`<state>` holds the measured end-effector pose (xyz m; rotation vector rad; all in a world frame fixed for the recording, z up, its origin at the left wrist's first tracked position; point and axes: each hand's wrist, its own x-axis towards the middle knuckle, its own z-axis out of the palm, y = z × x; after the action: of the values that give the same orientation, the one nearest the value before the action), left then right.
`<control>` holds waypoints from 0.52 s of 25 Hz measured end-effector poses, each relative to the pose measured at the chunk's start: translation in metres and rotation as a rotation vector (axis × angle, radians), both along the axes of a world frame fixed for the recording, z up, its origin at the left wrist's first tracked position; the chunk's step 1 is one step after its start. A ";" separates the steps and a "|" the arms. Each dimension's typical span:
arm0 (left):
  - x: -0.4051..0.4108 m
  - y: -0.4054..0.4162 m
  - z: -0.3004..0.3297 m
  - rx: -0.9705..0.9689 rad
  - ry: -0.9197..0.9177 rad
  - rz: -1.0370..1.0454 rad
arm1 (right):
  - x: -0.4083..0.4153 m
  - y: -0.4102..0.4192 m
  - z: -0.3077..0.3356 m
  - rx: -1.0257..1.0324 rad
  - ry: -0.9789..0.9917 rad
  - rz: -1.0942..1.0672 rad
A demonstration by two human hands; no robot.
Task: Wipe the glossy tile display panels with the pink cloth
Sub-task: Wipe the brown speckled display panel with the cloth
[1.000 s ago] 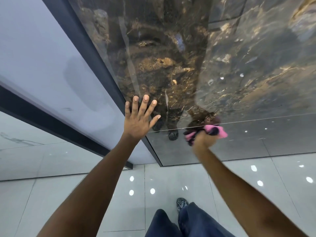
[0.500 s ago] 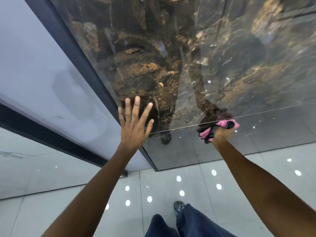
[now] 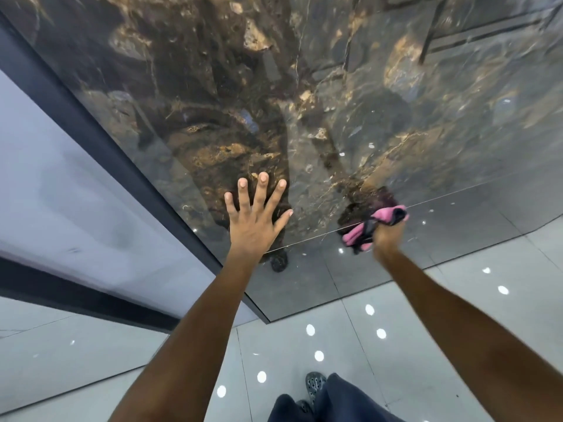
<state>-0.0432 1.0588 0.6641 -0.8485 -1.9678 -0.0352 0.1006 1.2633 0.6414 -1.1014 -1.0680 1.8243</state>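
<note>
Left hand (image 3: 254,220) is lying flat against the dark marbled panel (image 3: 350,111) at centre of frame, fingers (image 3: 262,190) straight and spread, palm on the gloss, grasping nothing. Right hand (image 3: 388,236) is sitting right of centre, clenched round the pink cloth (image 3: 370,228); hand is blurred, so individual digits aren't readable. Cloth is bunched w/ a dark patch in it, sticking out of the fist to the left and above, and is pressing on the panel right at the thin horizontal seam (image 3: 304,240) low on the tile. Cloth and fist are reflecting in the gloss just above. Pale grey panel (image 3: 76,184) is filling the left of frame, separated from the marbled one by a dark frame strip (image 3: 100,138). Light floor tiles (image 3: 304,345) w/ bright spot reflections are running along the bottom; a perforated shoe (image 3: 313,385) and dark trouser legs (image 3: 341,400) are showing at bottom centre.
</note>
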 end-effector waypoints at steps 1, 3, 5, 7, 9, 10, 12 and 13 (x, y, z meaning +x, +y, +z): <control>0.001 0.001 0.001 0.002 -0.003 0.001 | 0.004 0.022 0.002 0.022 -0.028 -0.048; 0.002 0.003 0.001 0.007 -0.005 0.002 | -0.003 0.023 -0.010 0.039 -0.069 -0.064; 0.000 0.003 0.000 0.004 -0.002 0.012 | -0.022 -0.029 -0.022 0.012 -0.144 0.084; 0.000 0.002 -0.001 -0.007 -0.003 0.020 | -0.033 -0.079 -0.036 0.003 -0.248 0.211; 0.001 0.003 -0.001 -0.011 -0.016 0.024 | -0.028 -0.077 -0.037 0.024 -0.287 0.315; 0.002 0.003 -0.001 -0.010 -0.029 0.025 | -0.018 -0.050 -0.048 0.047 -0.281 0.308; 0.000 0.001 -0.002 -0.011 -0.043 0.019 | -0.003 -0.001 -0.024 0.125 -0.212 0.201; 0.001 0.000 0.000 -0.012 -0.057 0.012 | 0.006 0.030 -0.017 0.123 -0.127 0.181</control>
<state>-0.0422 1.0593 0.6637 -0.8517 -2.0279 -0.0407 0.1066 1.2930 0.6241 -1.0884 -1.3754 1.8185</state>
